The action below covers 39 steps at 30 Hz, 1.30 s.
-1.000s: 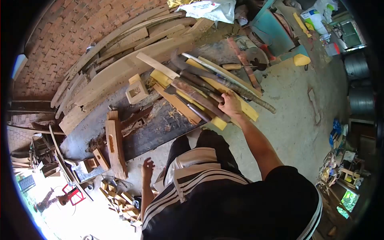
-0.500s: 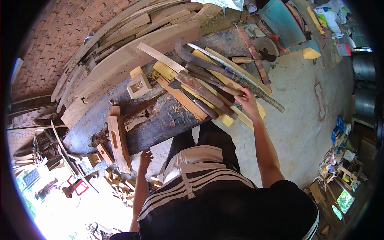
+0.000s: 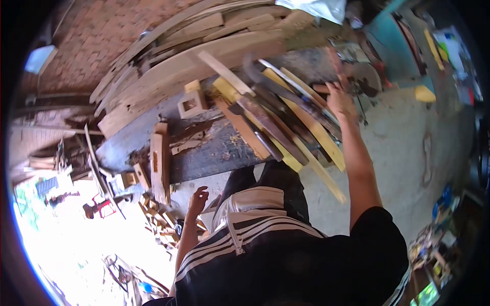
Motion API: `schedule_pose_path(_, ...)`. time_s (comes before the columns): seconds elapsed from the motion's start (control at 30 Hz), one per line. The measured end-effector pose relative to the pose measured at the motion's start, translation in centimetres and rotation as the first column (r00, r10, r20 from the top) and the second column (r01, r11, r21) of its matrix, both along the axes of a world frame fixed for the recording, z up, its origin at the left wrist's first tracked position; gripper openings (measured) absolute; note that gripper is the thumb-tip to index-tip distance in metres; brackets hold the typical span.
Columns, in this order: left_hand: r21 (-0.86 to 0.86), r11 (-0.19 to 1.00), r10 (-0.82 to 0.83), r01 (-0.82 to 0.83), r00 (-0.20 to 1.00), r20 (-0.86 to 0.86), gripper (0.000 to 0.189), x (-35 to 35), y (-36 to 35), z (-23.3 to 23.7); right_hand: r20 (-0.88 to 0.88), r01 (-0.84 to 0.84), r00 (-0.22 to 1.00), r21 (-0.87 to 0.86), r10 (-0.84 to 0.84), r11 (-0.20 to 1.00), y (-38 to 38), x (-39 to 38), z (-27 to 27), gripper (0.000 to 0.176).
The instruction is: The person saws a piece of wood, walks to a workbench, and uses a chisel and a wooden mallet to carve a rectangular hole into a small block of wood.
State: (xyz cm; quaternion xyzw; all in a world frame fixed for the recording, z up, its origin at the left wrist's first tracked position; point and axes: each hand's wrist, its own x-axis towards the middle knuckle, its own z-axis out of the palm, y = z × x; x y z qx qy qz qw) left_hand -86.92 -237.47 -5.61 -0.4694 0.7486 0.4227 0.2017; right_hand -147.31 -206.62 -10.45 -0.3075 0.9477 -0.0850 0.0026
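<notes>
My right hand (image 3: 342,102) reaches over the right side of the bench, at a wooden handle (image 3: 321,88); motion blur hides how its fingers meet it. To its left lies a pile of tools and wood strips: a curved dark blade (image 3: 270,83), a brown wooden bar (image 3: 260,115), a chisel (image 3: 263,140) and a yellow strip (image 3: 314,127). My left hand (image 3: 197,200) hangs in front of the bench near my waist, its fingers curled loosely with gaps between them and nothing in them.
A mortised wood block (image 3: 160,163) and a smaller holed block (image 3: 192,104) rest on the dark bench (image 3: 209,155). Long planks (image 3: 204,61) lean behind. A blue-green metal box (image 3: 395,46) stands at the upper right. Wood offcuts (image 3: 163,222) lie below left.
My right hand has left the round handle in the pile and moved up and right. The pale strip's end now sticks out further toward me. The whole view has shifted.
</notes>
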Motion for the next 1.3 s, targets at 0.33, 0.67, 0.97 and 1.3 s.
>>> schedule_pose_path(0.33,0.121,0.992,0.034,-0.018,0.992,-0.125,0.029,1.1,1.5,1.2,-0.127,0.195,0.973,0.006,-0.193,0.981,-2.8,1.7,8.8,0.028)
schedule_pose_path(0.67,0.285,0.948,0.078,0.141,0.766,-0.639,0.048,-19.3,-4.8,8.3,-0.042,-0.201,0.976,-0.543,0.213,0.815,-16.6,17.1,19.4,0.029)
schedule_pose_path(0.97,0.787,0.558,0.827,-0.263,0.251,-0.503,0.022,-15.6,-9.9,9.1,0.3,-0.394,0.723,-0.56,0.622,0.729,-32.2,35.2,16.7,0.041)
schedule_pose_path(1.3,0.7,0.334,0.847,-0.631,-0.126,-0.517,0.022,2.3,-27.2,9.6,0.407,-0.573,0.673,-0.24,0.617,0.784,-42.2,36.0,10.6,0.059)
